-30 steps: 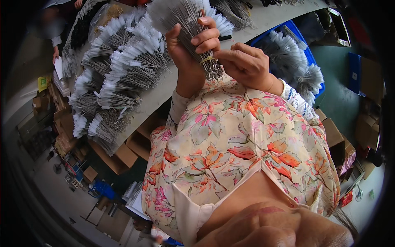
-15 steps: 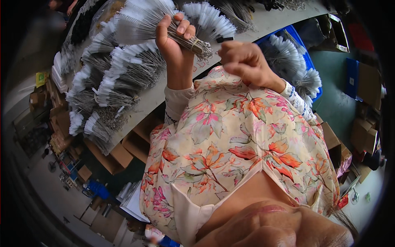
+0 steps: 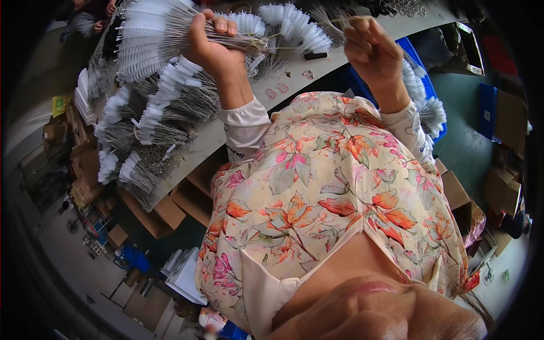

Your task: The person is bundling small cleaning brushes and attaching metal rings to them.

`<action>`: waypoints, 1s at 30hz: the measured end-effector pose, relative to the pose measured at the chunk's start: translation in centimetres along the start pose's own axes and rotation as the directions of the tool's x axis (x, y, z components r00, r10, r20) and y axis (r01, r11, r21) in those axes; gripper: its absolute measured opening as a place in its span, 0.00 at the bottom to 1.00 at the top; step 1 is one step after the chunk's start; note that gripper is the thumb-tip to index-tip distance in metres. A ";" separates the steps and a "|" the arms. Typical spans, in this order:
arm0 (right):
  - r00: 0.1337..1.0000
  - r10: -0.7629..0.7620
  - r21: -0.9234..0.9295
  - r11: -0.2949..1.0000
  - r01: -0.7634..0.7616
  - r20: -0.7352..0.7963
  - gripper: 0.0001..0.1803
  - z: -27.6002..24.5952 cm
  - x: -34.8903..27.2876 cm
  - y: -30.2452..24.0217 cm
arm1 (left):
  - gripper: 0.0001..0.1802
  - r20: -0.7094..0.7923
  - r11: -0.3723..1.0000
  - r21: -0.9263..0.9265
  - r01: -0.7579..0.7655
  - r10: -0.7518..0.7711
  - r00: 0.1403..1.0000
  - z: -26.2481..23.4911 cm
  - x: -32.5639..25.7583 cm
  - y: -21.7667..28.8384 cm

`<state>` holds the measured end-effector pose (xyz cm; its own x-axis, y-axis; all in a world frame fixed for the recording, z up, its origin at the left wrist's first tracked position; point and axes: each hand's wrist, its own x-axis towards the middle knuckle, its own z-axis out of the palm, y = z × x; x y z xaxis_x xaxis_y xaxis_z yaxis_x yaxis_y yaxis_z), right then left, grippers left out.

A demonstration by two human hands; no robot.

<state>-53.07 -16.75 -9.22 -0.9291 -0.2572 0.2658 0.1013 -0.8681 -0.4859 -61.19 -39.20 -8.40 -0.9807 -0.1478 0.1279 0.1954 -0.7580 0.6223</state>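
My left hand (image 3: 214,42) is closed around the wire handles of a thick bundle of tube brushes (image 3: 156,39). Their white bristle heads fan out to the left, and the looped wire ends stick out to the right of my fist. Raised at the right, over the table edge, my right hand (image 3: 371,48) has its fingers curled in a pinch. A thin yellowish strand, apparently a stretched rubber band (image 3: 335,21), runs between these fingers and the handle ends; part of it is hard to make out.
More brush bundles (image 3: 161,107) are heaped on the table (image 3: 195,150) at left, with others (image 3: 297,28) behind. A black cylinder (image 3: 315,56) lies near the edge. Brushes fill a blue crate (image 3: 439,130) at right. Cardboard boxes (image 3: 150,218) stand below. Another person's hand (image 3: 98,26) shows upper left.
My left hand has moved left with the brush bundle. My right hand has swung up and right, away from the handle ends, with the band drawn out between them.
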 end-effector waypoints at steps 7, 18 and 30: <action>0.911 0.314 -0.902 -0.252 0.352 0.268 0.04 2.3 -1.7 5.5 | 0.12 -0.121 0.955 0.259 0.141 -0.113 0.986 0.2 1.5 -3.2; 0.886 0.449 -0.797 0.576 -0.184 0.120 0.13 6.7 -1.8 1.3 | 0.09 -0.259 0.955 -0.226 0.193 -0.250 0.933 2.7 4.3 -2.9; 0.845 -0.294 -0.834 -0.479 0.273 0.446 0.14 8.1 4.1 2.8 | 0.21 0.500 0.722 -0.047 0.691 -0.582 0.642 -1.0 2.0 -2.3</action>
<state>-53.69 -23.68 -2.82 -0.6566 -0.1516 0.7388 -0.5994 0.6995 -0.3891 -63.58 -38.43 -10.36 -0.7405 0.6636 0.1063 -0.5365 -0.6789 0.5012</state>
